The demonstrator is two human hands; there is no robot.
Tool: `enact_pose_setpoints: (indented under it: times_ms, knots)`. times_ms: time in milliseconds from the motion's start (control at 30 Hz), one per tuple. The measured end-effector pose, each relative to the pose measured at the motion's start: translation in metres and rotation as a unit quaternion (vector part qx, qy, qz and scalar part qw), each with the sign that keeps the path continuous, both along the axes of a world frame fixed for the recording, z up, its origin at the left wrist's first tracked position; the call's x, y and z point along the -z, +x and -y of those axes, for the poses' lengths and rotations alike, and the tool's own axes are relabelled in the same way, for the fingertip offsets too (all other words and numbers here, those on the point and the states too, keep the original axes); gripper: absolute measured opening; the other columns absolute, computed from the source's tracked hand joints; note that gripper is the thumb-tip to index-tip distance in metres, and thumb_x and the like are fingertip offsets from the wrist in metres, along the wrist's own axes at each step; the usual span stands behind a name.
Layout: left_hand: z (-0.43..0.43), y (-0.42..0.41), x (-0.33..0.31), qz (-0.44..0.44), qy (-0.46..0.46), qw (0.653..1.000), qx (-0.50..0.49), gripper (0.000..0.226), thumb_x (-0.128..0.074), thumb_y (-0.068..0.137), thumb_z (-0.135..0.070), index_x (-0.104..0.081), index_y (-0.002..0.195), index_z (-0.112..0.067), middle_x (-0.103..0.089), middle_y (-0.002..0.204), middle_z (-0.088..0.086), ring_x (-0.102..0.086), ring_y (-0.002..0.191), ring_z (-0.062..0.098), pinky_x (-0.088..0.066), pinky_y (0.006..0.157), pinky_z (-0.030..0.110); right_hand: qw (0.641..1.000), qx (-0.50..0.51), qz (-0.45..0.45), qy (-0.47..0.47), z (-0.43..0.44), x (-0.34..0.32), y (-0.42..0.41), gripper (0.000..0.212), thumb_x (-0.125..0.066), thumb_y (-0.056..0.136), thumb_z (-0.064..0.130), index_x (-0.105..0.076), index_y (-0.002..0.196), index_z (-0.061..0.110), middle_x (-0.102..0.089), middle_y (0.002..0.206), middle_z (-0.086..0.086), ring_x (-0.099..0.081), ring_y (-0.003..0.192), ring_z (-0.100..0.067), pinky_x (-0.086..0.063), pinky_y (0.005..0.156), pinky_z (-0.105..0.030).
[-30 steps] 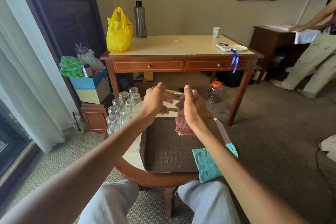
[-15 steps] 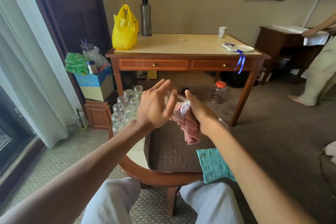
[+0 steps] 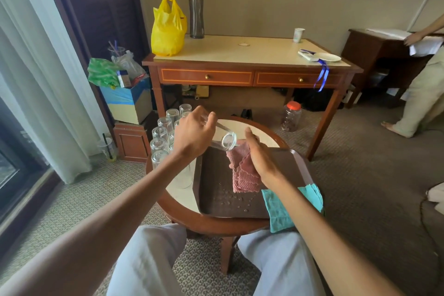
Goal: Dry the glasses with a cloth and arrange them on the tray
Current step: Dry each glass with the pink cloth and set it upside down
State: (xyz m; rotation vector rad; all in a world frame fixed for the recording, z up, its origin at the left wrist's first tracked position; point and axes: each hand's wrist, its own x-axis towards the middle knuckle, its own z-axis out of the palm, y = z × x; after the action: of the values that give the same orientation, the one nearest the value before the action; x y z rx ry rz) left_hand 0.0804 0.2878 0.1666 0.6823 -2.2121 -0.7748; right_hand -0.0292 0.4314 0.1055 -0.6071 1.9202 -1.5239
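My left hand (image 3: 193, 136) grips a clear glass (image 3: 224, 140), tilted on its side with its base turned toward me, above the far edge of the dark brown tray (image 3: 211, 199). Just right of the glass, my right hand (image 3: 258, 155) holds a pink cloth (image 3: 243, 174) that hangs down over the tray. Water drops lie on the tray's near part. Several upturned glasses (image 3: 163, 137) stand in rows on the round table's left side, beside the tray.
The round wooden table (image 3: 185, 214) sits between my knees. A teal cloth (image 3: 286, 209) lies at the tray's right near corner. Beyond stands a desk (image 3: 247, 65) with a yellow bag and bottle. A jar (image 3: 291, 116) stands on the carpet. A person stands far right.
The glass has tipped so its base faces me. The pink cloth has come away from the glass and now hangs lower over the tray in my right hand.
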Motion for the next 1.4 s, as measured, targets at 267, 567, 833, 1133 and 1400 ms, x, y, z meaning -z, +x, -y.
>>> enact_pose_setpoints:
  times_ms: [267, 567, 833, 1133, 1400]
  knots:
    - [0.029, 0.045, 0.043, 0.215, -0.057, 0.973, 0.059, 0.034, -0.067, 0.094, -0.047, -0.072, 0.112, -0.018, -0.075, 0.104, 0.001, -0.071, 0.084, 0.018, -0.058, 0.069, 0.032, 0.991, 0.026, 0.131, -0.019, -0.002, 0.028, 0.005, 0.083, -0.070, 0.063, 0.077, -0.063, 0.117, 0.014, -0.070, 0.112, -0.018, -0.070, 0.100, -0.036, -0.053, 0.098, -0.054]
    - [0.040, 0.079, 0.090, 0.323, -0.180, 0.928, 0.054, 0.047, -0.069, 0.090, -0.054, -0.067, 0.122, -0.020, -0.073, 0.115, 0.000, -0.068, 0.085, 0.018, -0.052, 0.065, 0.028, 0.966, -0.028, 0.228, -0.119, 0.001, 0.048, 0.031, 0.042, -0.048, 0.087, 0.028, -0.070, 0.104, -0.002, -0.072, 0.103, -0.022, -0.072, 0.088, -0.032, -0.054, 0.086, -0.042]
    - [0.043, 0.078, 0.117, 0.347, -0.183, 0.919, 0.024, 0.046, -0.066, 0.092, -0.056, -0.065, 0.121, -0.021, -0.073, 0.117, -0.001, -0.071, 0.090, 0.020, -0.050, 0.068, 0.029, 0.951, -0.066, 0.271, -0.131, -0.002, 0.046, 0.033, 0.062, -0.050, 0.075, 0.027, -0.060, 0.125, -0.008, -0.067, 0.118, -0.028, -0.068, 0.105, -0.039, -0.054, 0.092, -0.046]
    - [0.036, 0.067, 0.104, 0.271, -0.180, 0.945, -0.024, 0.048, -0.058, 0.095, -0.060, -0.067, 0.120, -0.020, -0.068, 0.122, 0.003, -0.062, 0.110, 0.025, -0.056, 0.079, 0.038, 0.941, 0.035, 0.290, -0.172, 0.000, 0.054, 0.019, 0.075, -0.065, 0.068, 0.028, -0.052, 0.135, -0.004, -0.052, 0.137, -0.033, -0.051, 0.129, -0.048, -0.039, 0.107, -0.063]
    - [-0.002, 0.043, 0.068, 0.246, 0.264, 0.915, 0.179, 0.019, -0.070, 0.095, -0.039, -0.074, 0.103, -0.021, -0.069, 0.096, 0.000, -0.064, 0.091, 0.017, -0.052, 0.075, 0.026, 0.900, 0.103, 0.344, -0.249, 0.014, 0.047, 0.020, 0.029, -0.054, 0.076, 0.020, -0.064, 0.102, 0.013, -0.062, 0.110, -0.014, -0.058, 0.104, -0.033, -0.056, 0.078, -0.041]
